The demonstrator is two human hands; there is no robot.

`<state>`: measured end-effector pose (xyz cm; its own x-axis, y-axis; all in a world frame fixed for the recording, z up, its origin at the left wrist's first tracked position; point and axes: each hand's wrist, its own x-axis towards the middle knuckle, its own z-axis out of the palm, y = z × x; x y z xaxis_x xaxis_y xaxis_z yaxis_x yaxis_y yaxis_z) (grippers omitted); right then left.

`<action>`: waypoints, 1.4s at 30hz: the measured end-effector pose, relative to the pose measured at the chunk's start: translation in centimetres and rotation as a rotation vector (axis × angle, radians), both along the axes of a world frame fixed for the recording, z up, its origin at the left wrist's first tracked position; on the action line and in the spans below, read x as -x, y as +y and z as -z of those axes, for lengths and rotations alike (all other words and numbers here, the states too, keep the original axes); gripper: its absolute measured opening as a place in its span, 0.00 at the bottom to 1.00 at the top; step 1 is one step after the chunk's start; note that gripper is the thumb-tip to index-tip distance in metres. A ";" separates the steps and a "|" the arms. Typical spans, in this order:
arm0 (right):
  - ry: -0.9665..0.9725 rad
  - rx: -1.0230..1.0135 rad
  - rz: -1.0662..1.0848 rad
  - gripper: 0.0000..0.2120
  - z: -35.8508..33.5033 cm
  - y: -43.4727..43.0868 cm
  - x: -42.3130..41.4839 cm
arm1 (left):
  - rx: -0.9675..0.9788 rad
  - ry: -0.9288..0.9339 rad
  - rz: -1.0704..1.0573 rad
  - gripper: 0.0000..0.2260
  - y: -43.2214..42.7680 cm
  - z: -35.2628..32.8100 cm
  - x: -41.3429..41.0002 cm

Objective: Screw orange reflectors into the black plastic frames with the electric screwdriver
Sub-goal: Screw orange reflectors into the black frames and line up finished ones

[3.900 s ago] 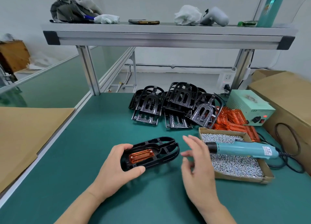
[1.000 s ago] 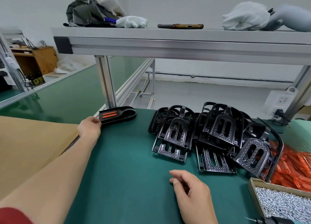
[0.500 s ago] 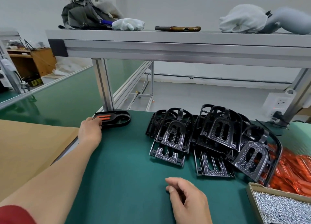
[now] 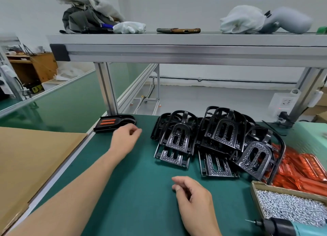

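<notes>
A black frame with orange reflectors (image 4: 113, 123) lies at the far left edge of the green mat by the shelf post. My left hand (image 4: 124, 139) hovers just right of it, fingers loosely curled, holding nothing. A pile of black plastic frames (image 4: 212, 140) fills the middle of the mat. Loose orange reflectors (image 4: 300, 170) lie heaped at the right. My right hand (image 4: 194, 202) rests on the mat near me, fingers relaxed and empty. The tip of the blue electric screwdriver (image 4: 286, 228) shows at the bottom right, lying across the box of screws (image 4: 290, 205).
An aluminium shelf (image 4: 177, 49) spans overhead, its post (image 4: 106, 88) standing just behind the finished frame. Brown cardboard (image 4: 31, 161) covers the surface to the left. A power socket (image 4: 284, 104) is at the back right.
My left hand has let go of the frame with reflectors at the mat's far left and drawn back to the right. The right hand stays resting on the mat.
</notes>
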<state>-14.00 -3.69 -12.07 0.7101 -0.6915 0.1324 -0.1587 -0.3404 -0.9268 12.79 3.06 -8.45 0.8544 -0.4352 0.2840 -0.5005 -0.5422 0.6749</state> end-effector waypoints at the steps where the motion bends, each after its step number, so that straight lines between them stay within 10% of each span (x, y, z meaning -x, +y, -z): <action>1: -0.004 -0.015 0.002 0.16 0.0 0.0 0.0 | 0.008 0.024 0.041 0.08 -0.7 -0.3 1.2; 20: -0.010 0.009 0.062 0.14 1.0 0.3 0.5 | -0.063 0.261 0.065 0.03 -4.6 -2.1 6.8; 36: -0.270 -0.246 0.262 0.10 1.1 -0.8 0.7 | -0.003 0.043 0.043 0.05 3.4 -0.5 11.7; 42: -0.327 -0.291 0.308 0.24 0.8 -0.9 0.8 | 0.026 -0.109 0.104 0.07 5.6 0.8 14.0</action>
<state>-14.78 -4.60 -12.90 0.4223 -0.9026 0.0841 0.1018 -0.0450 -0.9938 -1.26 8.62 -9.27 0.7686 -0.5111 0.3847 -0.6240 -0.4663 0.6271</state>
